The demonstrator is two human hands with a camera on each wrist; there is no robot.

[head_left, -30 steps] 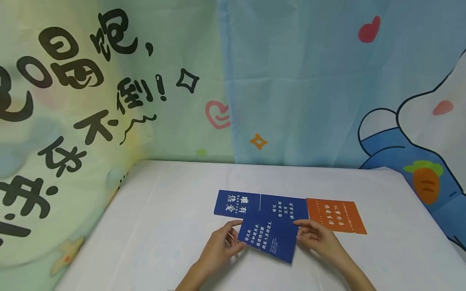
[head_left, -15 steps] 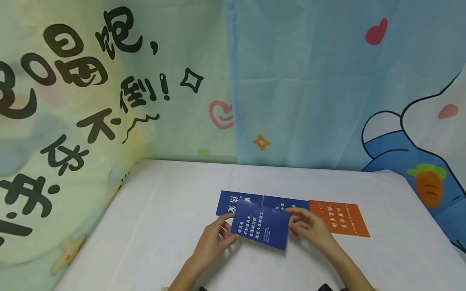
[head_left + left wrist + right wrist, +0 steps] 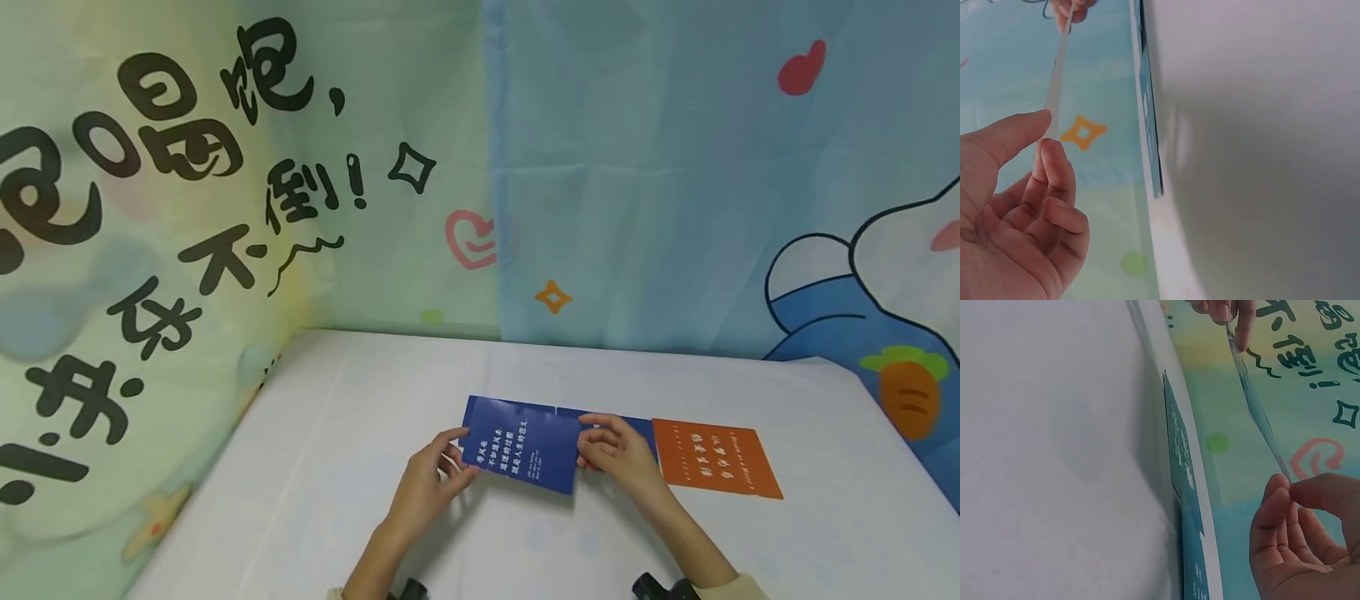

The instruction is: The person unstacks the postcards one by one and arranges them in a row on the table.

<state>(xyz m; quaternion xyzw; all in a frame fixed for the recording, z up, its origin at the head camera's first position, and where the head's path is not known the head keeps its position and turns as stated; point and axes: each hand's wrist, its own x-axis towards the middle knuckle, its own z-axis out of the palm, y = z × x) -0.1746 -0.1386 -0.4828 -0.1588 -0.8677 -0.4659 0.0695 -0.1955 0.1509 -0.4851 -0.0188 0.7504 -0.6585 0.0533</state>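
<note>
Both hands hold one dark blue card (image 3: pixel 521 452) with white lettering just above the white table (image 3: pixel 345 467). My left hand (image 3: pixel 447 457) pinches its left edge between thumb and fingers. My right hand (image 3: pixel 596 442) pinches its right edge. In the left wrist view the card (image 3: pixel 1055 87) shows edge-on, pinched by my left hand (image 3: pixel 1044 134); in the right wrist view the card (image 3: pixel 1260 422) runs to my right hand (image 3: pixel 1282 487). Beneath the held card lie two more blue cards (image 3: pixel 600 417), mostly covered. An orange card (image 3: pixel 714 461) lies flat to their right.
Printed cloth backdrops (image 3: pixel 645 192) with black characters, hearts and a carrot drawing hang behind and to the left of the table. The flat blue cards (image 3: pixel 1180 456) appear edge-on in the right wrist view.
The held blue card has moved up and to the left, away from me, and now covers most of the two blue cards lying on the table. Both hands kept their pinch.
</note>
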